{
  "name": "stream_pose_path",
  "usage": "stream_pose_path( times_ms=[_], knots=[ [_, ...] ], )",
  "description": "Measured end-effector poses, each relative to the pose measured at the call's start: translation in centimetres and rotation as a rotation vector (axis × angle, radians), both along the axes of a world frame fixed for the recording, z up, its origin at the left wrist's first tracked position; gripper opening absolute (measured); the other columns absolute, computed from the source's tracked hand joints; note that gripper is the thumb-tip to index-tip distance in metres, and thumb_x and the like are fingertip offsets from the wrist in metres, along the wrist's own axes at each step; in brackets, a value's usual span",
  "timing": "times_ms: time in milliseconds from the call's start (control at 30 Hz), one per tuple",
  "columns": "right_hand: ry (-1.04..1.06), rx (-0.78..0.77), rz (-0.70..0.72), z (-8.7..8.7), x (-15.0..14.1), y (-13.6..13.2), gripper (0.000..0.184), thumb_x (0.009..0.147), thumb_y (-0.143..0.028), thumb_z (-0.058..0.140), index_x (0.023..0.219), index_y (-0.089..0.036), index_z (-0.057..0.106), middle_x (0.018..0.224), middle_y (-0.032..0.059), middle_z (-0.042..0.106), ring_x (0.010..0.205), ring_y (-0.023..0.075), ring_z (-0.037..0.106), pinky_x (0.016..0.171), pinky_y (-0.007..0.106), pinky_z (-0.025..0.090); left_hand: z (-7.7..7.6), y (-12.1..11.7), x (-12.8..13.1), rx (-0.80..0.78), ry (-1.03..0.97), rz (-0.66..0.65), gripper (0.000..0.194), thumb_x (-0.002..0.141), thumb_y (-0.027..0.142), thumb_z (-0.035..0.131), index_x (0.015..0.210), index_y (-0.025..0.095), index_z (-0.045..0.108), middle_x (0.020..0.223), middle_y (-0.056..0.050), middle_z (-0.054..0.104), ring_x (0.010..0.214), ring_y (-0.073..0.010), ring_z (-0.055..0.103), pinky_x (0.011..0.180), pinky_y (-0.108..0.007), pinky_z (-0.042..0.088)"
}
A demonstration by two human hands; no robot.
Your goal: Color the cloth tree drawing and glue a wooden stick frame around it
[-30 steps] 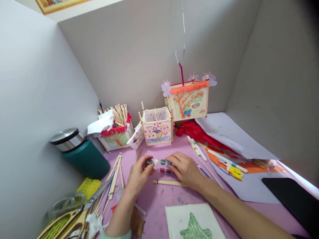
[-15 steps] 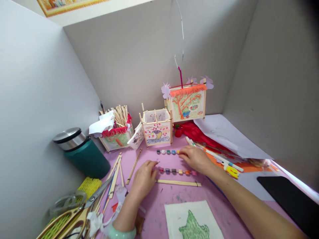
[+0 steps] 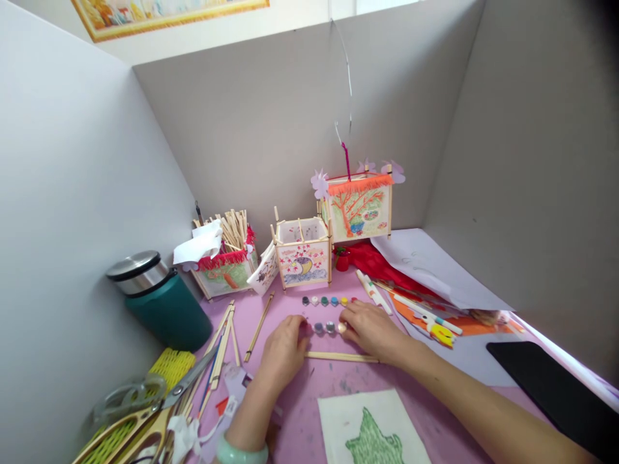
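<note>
In the head view, we see our two bare hands working over a purple table (image 3: 297, 412). Between them is the near row of paint pots (image 3: 330, 327); its middle pots are in plain sight, while our fingers hide parts of both ends. Our left hand (image 3: 283, 353) pinches the left end, thumb and fingertips drawn together on a reddish pot. Our right hand (image 3: 374, 330) has its fingers closed around the right end, beside a pale pot. Just beyond lies the far row of paint pots (image 3: 324, 301), its right end close to our right fingers. On the near side, thin wooden sticks (image 3: 341, 356) lie crosswise between our wrists, and nearer still is a white sheet (image 3: 333, 419) with a green star drawn on it. Farther off, past both rows, stands a stick-framed box (image 3: 305, 265) with a moon picture. White markers (image 3: 374, 293) lie to the right of the far row.
</note>
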State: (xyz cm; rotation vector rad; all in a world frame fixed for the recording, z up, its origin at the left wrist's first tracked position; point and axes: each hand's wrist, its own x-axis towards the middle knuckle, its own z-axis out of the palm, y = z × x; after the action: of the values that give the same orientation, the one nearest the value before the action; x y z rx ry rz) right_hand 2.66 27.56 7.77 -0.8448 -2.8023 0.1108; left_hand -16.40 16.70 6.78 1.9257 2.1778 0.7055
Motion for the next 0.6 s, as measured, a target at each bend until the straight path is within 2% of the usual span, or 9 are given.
stream_pose_path(
  times_ms=[133,200,300,433,600],
  knots=[
    [-0.002,0.019,0.0,0.6,-1.2,1.7,0.018,0.082,-0.031,0.055,0.089,-0.018,0.065,0.09,0.0076,0.065,0.088,0.0215,0.056,0.075,0.029,0.036,-0.1,0.1,-0.3,0.012,0.001,0.018,0.029,0.08,0.019,0.048,0.109,0.023,0.053,0.102,-0.004,0.061,0.087,-0.0169,0.057,0.075,-0.027,0.04],
    [-0.004,0.01,0.012,0.8,-1.5,2.7,0.02,0.083,-0.034,0.055,0.093,-0.021,0.066,0.09,0.0051,0.065,0.086,0.0195,0.057,0.073,0.027,0.036,-0.1,0.1,-0.4,0.003,0.014,0.011,0.027,0.081,0.02,0.047,0.106,0.023,0.055,0.102,-0.004,0.061,0.088,-0.0168,0.057,0.076,-0.026,0.04],
    [0.002,0.023,-0.021,0.6,-2.1,4.2,0.023,0.088,-0.029,0.047,0.094,-0.02,0.067,0.091,0.0059,0.066,0.09,0.02,0.057,0.08,0.029,0.035,0.0,0.0,-0.4,-0.012,0.041,0.016,0.022,0.083,0.021,0.046,0.1,0.022,0.059,0.099,-0.004,0.061,0.088,-0.0167,0.058,0.077,-0.026,0.04],
    [-0.031,0.028,-0.042,0.0,-3.1,5.7,0.017,0.082,-0.023,0.054,0.083,-0.018,0.07,0.087,0.0088,0.067,0.093,0.0245,0.056,0.086,0.034,0.032,0.3,-0.1,-0.3,-0.017,0.08,0.019,0.021,0.085,0.023,0.043,0.095,0.022,0.061,0.095,-0.004,0.061,0.089,-0.0171,0.057,0.077,-0.026,0.04],
    [-0.055,-0.007,-0.07,-0.3,-3.5,7.0,0.019,0.08,-0.022,0.054,0.088,-0.015,0.069,0.095,0.0127,0.066,0.095,0.0259,0.057,0.085,0.033,0.034,0.3,-0.1,-0.2,-0.022,0.11,0.012,0.02,0.085,0.023,0.043,0.09,0.021,0.063,0.092,-0.004,0.061,0.089,-0.0171,0.056,0.077,-0.027,0.04]
  ],
)
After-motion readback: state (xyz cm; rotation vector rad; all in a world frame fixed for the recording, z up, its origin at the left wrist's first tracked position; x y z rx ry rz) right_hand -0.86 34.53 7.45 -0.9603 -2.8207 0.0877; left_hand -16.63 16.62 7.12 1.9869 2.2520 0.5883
